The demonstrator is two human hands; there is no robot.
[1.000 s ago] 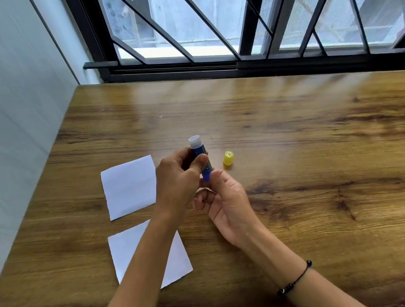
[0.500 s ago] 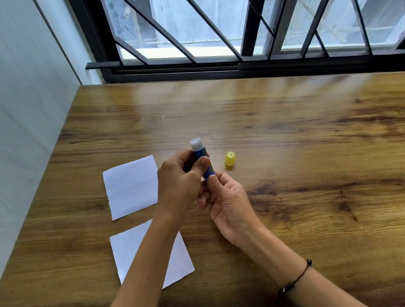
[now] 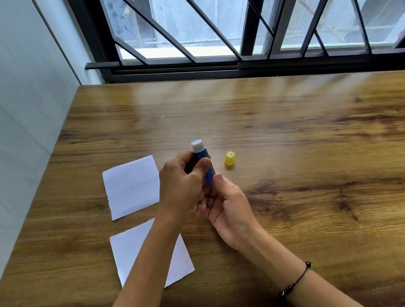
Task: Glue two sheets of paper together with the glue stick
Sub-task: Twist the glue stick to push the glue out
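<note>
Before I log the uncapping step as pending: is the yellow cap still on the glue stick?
No, the yellow cap stands on the table, apart from the glue stick.

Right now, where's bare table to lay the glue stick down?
The widest bare table is right of the yellow cap and the right hand. Another bare strip runs between the hands and the window frame. It is crowded on the left: two paper sheets, with the left hand gripping the glue stick.

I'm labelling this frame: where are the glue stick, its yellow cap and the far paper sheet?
glue stick (image 3: 198, 146): head view, white exposed tip.
yellow cap (image 3: 230, 158): head view, side wall.
far sheet (image 3: 131, 186): head view, middle.
</note>
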